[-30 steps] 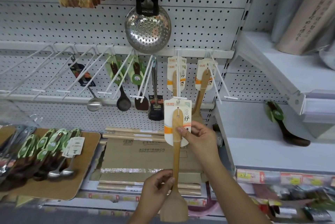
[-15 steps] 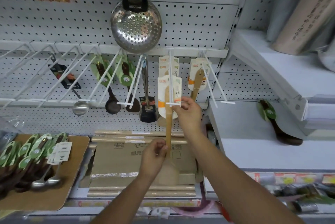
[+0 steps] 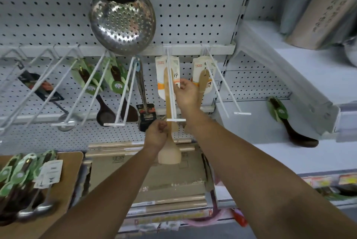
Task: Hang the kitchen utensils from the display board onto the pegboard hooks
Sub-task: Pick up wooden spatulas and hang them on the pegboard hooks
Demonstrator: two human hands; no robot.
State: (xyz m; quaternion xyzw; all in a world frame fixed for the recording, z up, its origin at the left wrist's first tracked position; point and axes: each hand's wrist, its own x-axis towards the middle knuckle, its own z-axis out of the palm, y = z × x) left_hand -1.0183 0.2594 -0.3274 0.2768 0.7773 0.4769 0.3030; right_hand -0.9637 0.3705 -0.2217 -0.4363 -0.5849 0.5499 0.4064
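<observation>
White pegboard with small round holes covers the back wall, and rows of white wire hooks stand out from it. The right hand is raised in front of the pegboard. With thumb and fingertips it pinches the white and orange card of a light wooden spatula. The left hand is lower, and its fingers are curled against the handle of the same spatula, just above the flat blade. The spatula hangs upright on a white double-wire hook near the middle of the pegboard. Its card sits far back on the hook, close to the wall.

On the next hook to the right hangs a second wooden spatula with the same kind of card. To the left hang a narrow steel utensil with a black card and dark wooden spoons with green cards. Above them hangs a round steel skimmer full of holes. Flat cardboard packages lie below the hands. At the lower left, a brown display board carries more green-carded spoons and steel spoons. On the white shelf at the right, one dark spoon with a green card lies near the back edge.
</observation>
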